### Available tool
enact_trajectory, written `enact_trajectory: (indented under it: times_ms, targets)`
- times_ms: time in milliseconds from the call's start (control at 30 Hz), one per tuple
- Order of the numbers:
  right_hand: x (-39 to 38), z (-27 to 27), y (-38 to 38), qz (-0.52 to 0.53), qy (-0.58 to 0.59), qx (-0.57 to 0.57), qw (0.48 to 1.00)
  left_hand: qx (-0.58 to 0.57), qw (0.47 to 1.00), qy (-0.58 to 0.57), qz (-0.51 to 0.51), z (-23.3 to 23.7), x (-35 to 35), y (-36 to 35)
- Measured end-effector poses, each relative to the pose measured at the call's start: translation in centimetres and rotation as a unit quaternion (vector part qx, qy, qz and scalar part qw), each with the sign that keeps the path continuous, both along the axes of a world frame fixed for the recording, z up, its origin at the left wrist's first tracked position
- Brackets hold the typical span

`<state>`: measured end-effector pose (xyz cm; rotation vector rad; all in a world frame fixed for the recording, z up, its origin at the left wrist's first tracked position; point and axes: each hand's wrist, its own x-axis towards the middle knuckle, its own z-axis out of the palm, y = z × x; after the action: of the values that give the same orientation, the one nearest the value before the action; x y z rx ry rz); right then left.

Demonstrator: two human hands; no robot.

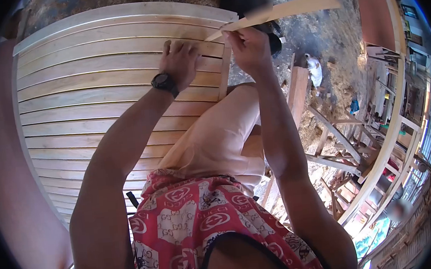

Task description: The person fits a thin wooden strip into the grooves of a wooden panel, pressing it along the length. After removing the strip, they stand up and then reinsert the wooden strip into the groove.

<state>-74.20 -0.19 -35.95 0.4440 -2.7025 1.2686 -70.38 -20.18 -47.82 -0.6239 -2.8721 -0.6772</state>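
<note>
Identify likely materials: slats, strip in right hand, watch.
Slats: wood, seemingly unvarnished; pale, with uneven brown patches.
Strip: probably thin wood, matte; even light tan, grain unclear.
Watch: black, strap possibly rubber or plastic from its plain dark look; case material unclear.

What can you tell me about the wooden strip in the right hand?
The wooden strip is long, thin and pale, apparently bare wood, broad at its far end and narrowing to a point. The right hand grips it near the narrow end, whose tip lies over the corner of the slatted panel; whether it touches is unclear. The broad end juts out past the panel, above the floor.
</note>
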Motion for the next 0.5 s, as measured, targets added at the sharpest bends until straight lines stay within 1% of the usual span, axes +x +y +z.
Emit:
enact_trajectory:
  times_ms: [33, 100, 167, 200, 267, 367, 500]
  targets:
    - [-0.1, 0.7, 0.1, -0.018, 0.0, -0.041, 0.999, 0.004, 1.0, 0.007, 0.0, 0.3, -0.1, -0.2]
    - [0.5, 1.5, 0.4, -0.025, 0.007, -0.024, 0.999, 0.011, 1.0, 0.01, -0.004, 1.0, 0.1, -0.3]
    - [1.5, 1.9, 0.5, -0.031, -0.028, -0.023, 0.999, -0.03, 0.999, -0.034, -0.025, 1.8, 0.0, -0.6]
    - [1.9, 1.5, 0.5, -0.03, -0.029, -0.022, 0.999, -0.029, 0.999, -0.035, -0.024, 1.9, 0.0, -0.6]
    - [2.8, 0.4, 0.6, -0.002, 0.003, 0.029, 1.0, -0.055, 0.996, -0.058, -0.03, 2.4, -0.1, -0.8]
    - [3.7, -0.1, 0.3, -0.019, -0.026, 0.011, 0.999, -0.065, 0.996, -0.051, -0.039, 2.4, -0.3, -0.9]
    - [4.5, -1.1, 0.1, -0.041, -0.04, 0.023, 0.998, -0.063, 0.995, -0.073, -0.035, 2.3, -0.3, -0.8]
